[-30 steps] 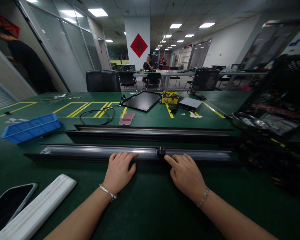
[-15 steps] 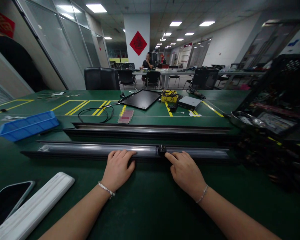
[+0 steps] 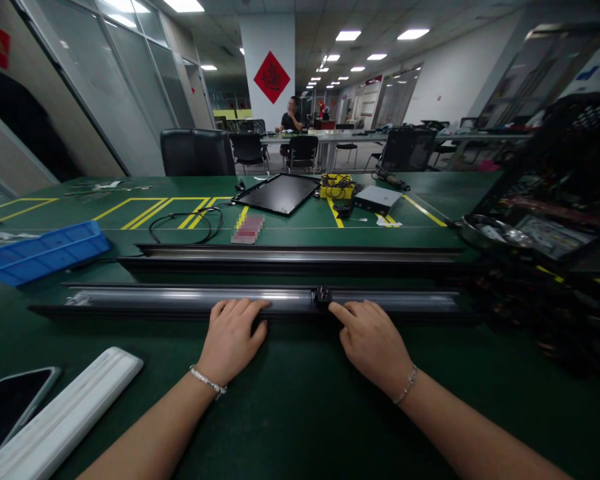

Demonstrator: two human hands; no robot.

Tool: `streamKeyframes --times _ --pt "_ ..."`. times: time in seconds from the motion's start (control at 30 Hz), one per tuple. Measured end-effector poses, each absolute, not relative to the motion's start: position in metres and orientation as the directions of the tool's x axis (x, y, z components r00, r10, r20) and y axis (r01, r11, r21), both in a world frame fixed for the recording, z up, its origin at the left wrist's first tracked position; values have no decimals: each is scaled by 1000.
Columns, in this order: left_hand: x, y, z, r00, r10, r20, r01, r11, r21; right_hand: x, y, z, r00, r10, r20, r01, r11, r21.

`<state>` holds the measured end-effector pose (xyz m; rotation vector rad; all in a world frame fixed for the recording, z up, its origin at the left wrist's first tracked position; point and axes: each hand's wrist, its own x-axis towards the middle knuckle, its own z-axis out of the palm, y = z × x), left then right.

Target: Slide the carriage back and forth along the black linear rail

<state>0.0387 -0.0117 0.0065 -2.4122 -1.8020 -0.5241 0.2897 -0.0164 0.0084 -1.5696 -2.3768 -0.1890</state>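
Two bare hands rest on a long metal rail (image 3: 180, 301). The left hand (image 3: 233, 341) lies on top of it with its fingers a little spread, not closed around anything. The right hand (image 3: 373, 345) is open too. Its pointer finger (image 3: 337, 310) reaches out just beside a small black block (image 3: 323, 296) on the rail. The rail lies flat, and its long side runs left to right across a green mat (image 3: 300, 413).

Near the left hand, on the mat, are a white bar (image 3: 60, 413) and a dark phone (image 3: 10, 413). Past the fingers is a strip of mat, then a second metal rail (image 3: 300, 255) lying the same way.

Farther on are a blue plastic tray (image 3: 45, 252), a loop of black cable (image 3: 185, 227), a blurry pink thing (image 3: 247, 229), a flat black panel (image 3: 279, 193), a yellow box with wires (image 3: 337, 187) and a silver box (image 3: 377, 199). Off to the right sits a black crate (image 3: 555, 187) full of parts. Far away, a person (image 3: 293, 115) sits at a table, and a red diamond sign (image 3: 271, 77) hangs on a pillar, its marks too small to read.
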Motion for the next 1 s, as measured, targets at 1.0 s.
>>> streamKeyframes --times 1.0 --pt "37 -10 4 249 912 325 939 -310 150 295 -14 10 -330 883 333 925 373 -73"
